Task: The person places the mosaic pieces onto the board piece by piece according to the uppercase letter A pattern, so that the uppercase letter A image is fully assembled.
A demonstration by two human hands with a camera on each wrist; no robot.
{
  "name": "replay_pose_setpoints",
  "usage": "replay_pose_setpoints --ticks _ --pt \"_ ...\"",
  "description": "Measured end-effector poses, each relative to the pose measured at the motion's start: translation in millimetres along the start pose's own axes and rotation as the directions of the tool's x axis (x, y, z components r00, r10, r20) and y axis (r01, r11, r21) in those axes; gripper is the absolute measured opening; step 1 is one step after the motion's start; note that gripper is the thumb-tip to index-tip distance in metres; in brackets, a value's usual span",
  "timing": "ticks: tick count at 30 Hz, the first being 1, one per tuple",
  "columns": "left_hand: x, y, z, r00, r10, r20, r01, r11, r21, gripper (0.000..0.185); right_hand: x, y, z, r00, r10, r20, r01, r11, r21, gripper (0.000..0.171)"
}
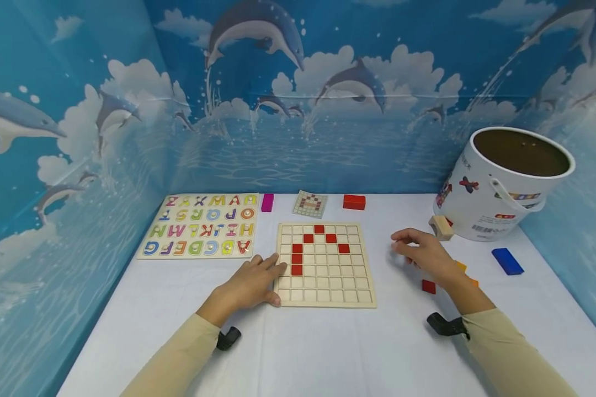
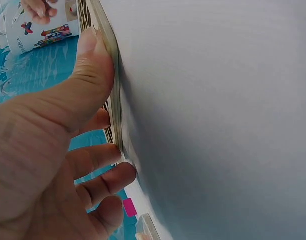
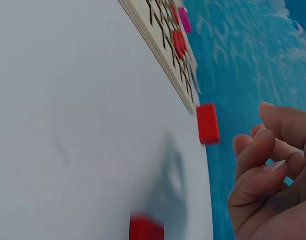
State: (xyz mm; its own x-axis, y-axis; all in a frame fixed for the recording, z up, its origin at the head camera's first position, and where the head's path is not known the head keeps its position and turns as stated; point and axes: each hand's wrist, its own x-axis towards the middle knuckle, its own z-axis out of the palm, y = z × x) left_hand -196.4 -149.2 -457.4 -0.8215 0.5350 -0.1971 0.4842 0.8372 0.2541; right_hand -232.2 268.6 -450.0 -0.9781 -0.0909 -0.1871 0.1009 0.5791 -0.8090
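Observation:
A wooden grid board [image 1: 328,281] lies mid-table, with several red square tiles [image 1: 297,259] set in its cells as part of an outline. Against the board's left edge rests my left hand [image 1: 255,281]; the left wrist view shows its thumb [image 2: 92,65] on the rim and its other fingers beside it. My right hand [image 1: 422,253] hovers right of the board, fingers loosely bent, and nothing shows between them in the right wrist view. Below that hand lies a loose red tile [image 1: 429,286]. Behind the board is a small pattern card [image 1: 310,204].
A wooden alphabet puzzle [image 1: 198,226] lies at the left, a magenta block [image 1: 267,202] beside it. Red blocks [image 1: 354,202] sit at the back. On the right are a white bucket [image 1: 501,187], a plain wooden block [image 1: 441,227], a blue block [image 1: 507,261] and orange pieces [image 1: 461,267] partly behind my wrist.

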Motion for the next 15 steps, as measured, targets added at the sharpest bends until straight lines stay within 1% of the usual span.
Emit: replay_pose_setpoints --ticks 3,7,11,15 --pt "0.8 0.6 -0.2 1.0 -0.002 0.001 0.002 1.0 0.006 0.09 -17 15 -20 1.0 0.03 -0.001 -0.03 0.999 0.024 0.048" --pt "1.0 1.6 0.3 1.0 -0.005 0.008 0.005 1.0 0.0 0.09 -38 35 -35 0.998 0.056 0.04 -0.056 0.998 0.017 0.052" --pt "0.8 1.8 0.3 1.0 -0.016 0.009 0.015 1.0 0.006 0.09 -51 49 -42 0.995 0.08 0.066 -0.083 0.996 0.034 0.055" --pt "0.4 1.8 0.5 1.0 -0.022 0.008 0.022 1.0 0.01 0.09 -58 58 -42 0.993 0.091 0.079 -0.095 0.994 0.047 0.057"
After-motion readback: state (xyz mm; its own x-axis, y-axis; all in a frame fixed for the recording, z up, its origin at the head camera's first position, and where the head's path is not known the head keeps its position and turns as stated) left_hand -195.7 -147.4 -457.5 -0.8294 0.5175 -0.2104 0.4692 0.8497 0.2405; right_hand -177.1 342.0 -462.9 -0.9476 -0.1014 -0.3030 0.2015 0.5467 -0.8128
